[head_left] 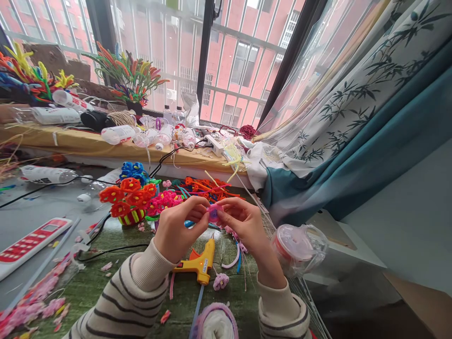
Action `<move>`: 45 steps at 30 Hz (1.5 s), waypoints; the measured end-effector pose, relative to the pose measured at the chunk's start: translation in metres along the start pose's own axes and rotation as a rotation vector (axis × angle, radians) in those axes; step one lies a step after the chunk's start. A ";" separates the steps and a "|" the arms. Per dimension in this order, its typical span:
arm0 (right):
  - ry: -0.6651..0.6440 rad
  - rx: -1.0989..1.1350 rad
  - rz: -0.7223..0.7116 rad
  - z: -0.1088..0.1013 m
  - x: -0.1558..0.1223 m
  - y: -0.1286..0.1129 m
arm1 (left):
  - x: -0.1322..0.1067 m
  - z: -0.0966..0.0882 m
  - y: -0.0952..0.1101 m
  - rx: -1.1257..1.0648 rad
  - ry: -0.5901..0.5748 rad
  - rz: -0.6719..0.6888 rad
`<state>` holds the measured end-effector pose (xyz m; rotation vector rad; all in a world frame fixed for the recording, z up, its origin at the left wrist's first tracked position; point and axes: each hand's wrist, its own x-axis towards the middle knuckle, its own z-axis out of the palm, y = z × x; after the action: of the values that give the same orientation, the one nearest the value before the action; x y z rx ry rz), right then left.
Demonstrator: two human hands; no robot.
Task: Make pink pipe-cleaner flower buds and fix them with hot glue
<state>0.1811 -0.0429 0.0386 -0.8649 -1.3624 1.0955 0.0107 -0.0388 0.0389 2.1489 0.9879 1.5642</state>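
My left hand (183, 226) and my right hand (243, 225) meet at the middle of the view, thumbs and forefingers pinched on a small pink piece with a bluish-purple middle (214, 213). The fingertips partly cover it, so its exact kind stays unclear. Below my hands a yellow hot glue gun (203, 261) lies on the table, nozzle pointing away and a glue stick at its rear. Beside it rests a pink fuzzy flower (221, 281). Nearer to me stands a round, purple-rimmed container (201, 320) with white material inside.
Fuzzy flowers in orange (129, 193) and blue (133, 172) stand left of my hands, near a pile of orange-red pipe cleaners (208, 186). A clear plastic tub (294, 242) is at the right. Black cables (116, 250), pink scraps and bottles lie leftward.
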 end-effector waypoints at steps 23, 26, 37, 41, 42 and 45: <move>0.003 -0.183 -0.168 -0.001 -0.002 0.006 | -0.001 0.000 0.002 0.005 0.006 -0.042; 0.001 -0.199 -0.171 -0.001 -0.002 0.006 | 0.000 0.000 0.002 -0.006 0.012 -0.043; -0.007 -0.283 -0.235 -0.001 -0.003 0.002 | 0.000 -0.001 0.002 -0.024 0.009 -0.066; -0.013 -0.320 -0.258 -0.001 -0.003 0.001 | 0.000 -0.001 0.002 -0.033 0.016 -0.084; -0.014 -0.324 -0.260 -0.001 -0.003 0.001 | 0.000 -0.001 0.002 -0.036 0.019 -0.090; -0.016 -0.314 -0.256 0.000 -0.003 0.000 | 0.000 -0.001 0.002 -0.047 0.035 -0.105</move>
<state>0.1815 -0.0462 0.0380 -0.8767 -1.6356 0.7034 0.0110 -0.0407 0.0402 2.0115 1.0464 1.5645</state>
